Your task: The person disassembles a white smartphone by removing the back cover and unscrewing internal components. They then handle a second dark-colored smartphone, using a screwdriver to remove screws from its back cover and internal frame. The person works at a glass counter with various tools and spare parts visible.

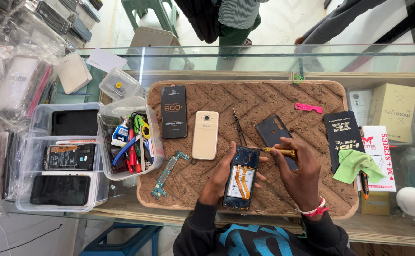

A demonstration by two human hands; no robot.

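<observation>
— On the brown mat, what's the left hand doing?

— Curled round an opened phone, back cover off, battery and orange flex strips showing. Fingers wrap its left edge, thumb side underneath. Phone sits low-centre on the mat, just off the surface, tilted slightly.

— Right hand?

— Closed on a screwdriver with a yellow handle, tip touching the phone's top right corner. Pink and white band on that wrist.

— Around it, same head view?

— Gold phone face down just left of the held one. Black battery pack left of that. Green circuit board lower left on the mat. Tweezers lie between the gold phone and a dark back cover, which is partly under the right hand. Pink plastic tool upper right.

— Off the mat?

— Clear tub of tools touching the mat's left edge, stacked clear trays with phones further left. Green cloth to the right, over a black packet. Glass-topped bench carries it all. Someone else's legs stand beyond the bench, well apart.
</observation>
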